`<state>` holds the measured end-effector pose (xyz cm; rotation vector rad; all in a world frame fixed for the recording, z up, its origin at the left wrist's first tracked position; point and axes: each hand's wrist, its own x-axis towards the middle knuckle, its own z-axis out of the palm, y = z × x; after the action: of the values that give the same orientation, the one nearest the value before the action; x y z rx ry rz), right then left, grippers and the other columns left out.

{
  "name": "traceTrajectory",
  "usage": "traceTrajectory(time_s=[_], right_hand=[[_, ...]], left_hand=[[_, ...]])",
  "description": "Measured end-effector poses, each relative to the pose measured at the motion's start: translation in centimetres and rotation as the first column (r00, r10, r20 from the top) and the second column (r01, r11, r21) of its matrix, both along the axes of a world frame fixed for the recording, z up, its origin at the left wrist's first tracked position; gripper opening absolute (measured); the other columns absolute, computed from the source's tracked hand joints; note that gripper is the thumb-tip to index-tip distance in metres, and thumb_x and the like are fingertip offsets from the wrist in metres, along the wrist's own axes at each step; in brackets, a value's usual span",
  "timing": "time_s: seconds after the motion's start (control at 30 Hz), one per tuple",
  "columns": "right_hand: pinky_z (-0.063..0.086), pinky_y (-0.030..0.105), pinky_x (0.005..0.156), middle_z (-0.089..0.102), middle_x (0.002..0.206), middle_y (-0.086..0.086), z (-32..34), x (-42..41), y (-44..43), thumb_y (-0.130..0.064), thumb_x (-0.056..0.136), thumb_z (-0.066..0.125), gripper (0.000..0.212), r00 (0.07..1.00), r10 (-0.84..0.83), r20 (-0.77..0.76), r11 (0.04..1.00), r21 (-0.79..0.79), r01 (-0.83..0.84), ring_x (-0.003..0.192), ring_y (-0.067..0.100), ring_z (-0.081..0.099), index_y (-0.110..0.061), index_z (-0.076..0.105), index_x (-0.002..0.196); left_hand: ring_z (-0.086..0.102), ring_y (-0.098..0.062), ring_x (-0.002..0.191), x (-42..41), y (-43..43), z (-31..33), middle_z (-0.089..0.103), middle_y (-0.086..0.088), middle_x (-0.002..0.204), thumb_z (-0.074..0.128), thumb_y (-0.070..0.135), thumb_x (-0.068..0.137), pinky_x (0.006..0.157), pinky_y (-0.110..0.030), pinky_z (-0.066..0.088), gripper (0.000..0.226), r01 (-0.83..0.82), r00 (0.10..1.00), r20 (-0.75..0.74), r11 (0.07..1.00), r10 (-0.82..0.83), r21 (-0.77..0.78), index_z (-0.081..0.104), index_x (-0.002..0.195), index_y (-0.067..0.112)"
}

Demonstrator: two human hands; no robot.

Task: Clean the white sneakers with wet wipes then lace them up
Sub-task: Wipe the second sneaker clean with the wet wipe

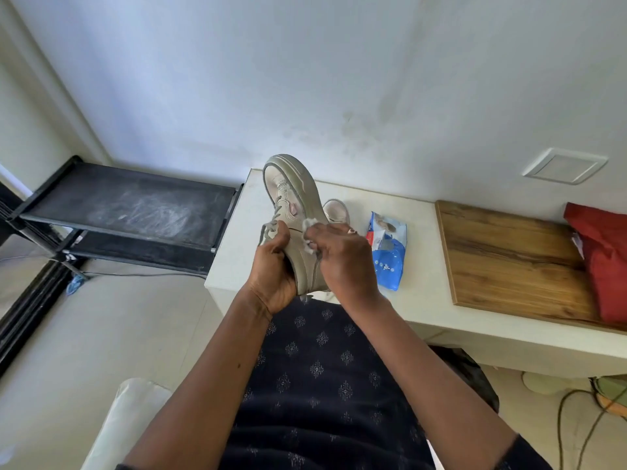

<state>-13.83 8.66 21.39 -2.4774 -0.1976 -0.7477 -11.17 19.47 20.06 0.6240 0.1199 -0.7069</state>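
The left hand [271, 266] wraps its fingers and thumb round the heel end of one sneaker [293, 198], holding it toe-up above the left front corner of the bench [420, 239]. The right hand [342, 259] pinches a crumpled wet wipe [308, 230] in curled fingertips and presses it to the shoe's side. The grip looks like the weak spot: the shoe is held at one end only, and a hard rub along a damp, smooth upper could twist it out of the palm and drop it onto the bench edge or the floor. The loose grey laces [269, 228] hang close to the left thumb, so the wipe could snag them or smear dirt into them. A wad this small also loads with grime fast and may spread it rather than lift it. The sneaker is off-white with stitched panels, a thick ridged rubber sole and a small pink patch; its upper seems leather-like, though the view is too soft to be sure. The second sneaker [337, 212] rests on the bench toward the back edge, mostly hidden behind the hands, just beside a glossy, crinkled blue wipes pack [386, 256].
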Motion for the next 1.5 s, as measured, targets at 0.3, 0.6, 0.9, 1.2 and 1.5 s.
traceTrajectory(time_s=[0.3,0.6,0.9,1.2,1.5], right_hand=[[0.041,0.014,0.053,0.067,0.062,0.010,1.2,0.0,-0.8,-0.001,0.067,0.064,0.014,0.989,-0.149,-0.010,0.988,0.039,0.150,0.054,0.022,0.062,-0.006,0.073,0.076],[0.038,0.019,0.058,0.069,0.072,0.012,2.0,5.1,-0.2,0.004,0.081,0.054,0.021,0.979,-0.195,-0.060,0.966,0.159,0.202,0.058,0.019,0.055,-0.006,0.071,0.088],[0.056,0.034,0.068,0.070,0.084,0.011,-1.1,-0.4,-0.9,0.008,0.072,0.069,0.016,0.998,-0.054,0.025,0.992,-0.111,0.057,0.076,0.030,0.066,0.000,0.070,0.086],[0.053,0.033,0.076,0.067,0.095,0.011,-0.8,-2.8,-0.3,0.003,0.078,0.046,0.029,0.986,-0.151,0.070,0.970,-0.184,0.161,0.091,0.029,0.060,0.001,0.067,0.098],[0.047,0.033,0.092,0.068,0.100,0.014,-0.8,-3.6,3.5,0.002,0.087,0.042,0.029,0.978,-0.134,0.157,0.966,-0.201,0.165,0.094,0.029,0.063,0.003,0.068,0.100]], left_hand=[[0.066,-0.029,0.101,0.4,0.0,0.2,0.068,-0.017,0.110,0.044,0.033,0.089,0.092,-0.048,0.050,0.042,0.013,0.995,0.097,0.999,-0.017,0.046,0.059,0.116,0.005],[0.068,-0.025,0.097,0.4,0.7,0.5,0.071,-0.009,0.105,0.045,0.024,0.091,0.087,-0.048,0.053,0.031,-0.031,0.993,0.116,0.999,0.027,0.036,0.061,0.112,0.010],[0.067,-0.029,0.099,0.7,1.1,0.1,0.069,-0.017,0.108,0.028,0.040,0.100,0.086,-0.051,0.051,0.048,-0.080,0.997,0.019,0.996,0.080,-0.034,0.055,0.117,0.006],[0.068,-0.031,0.096,0.8,0.5,0.3,0.069,-0.019,0.106,0.027,0.046,0.099,0.084,-0.052,0.050,0.054,-0.144,0.989,-0.027,0.984,0.142,-0.105,0.057,0.113,0.003],[0.063,-0.031,0.105,0.9,-0.7,1.7,0.056,-0.018,0.128,0.044,0.044,0.083,0.090,-0.045,0.052,0.067,-0.239,0.969,-0.104,0.951,0.222,-0.197,0.043,0.137,0.006]])
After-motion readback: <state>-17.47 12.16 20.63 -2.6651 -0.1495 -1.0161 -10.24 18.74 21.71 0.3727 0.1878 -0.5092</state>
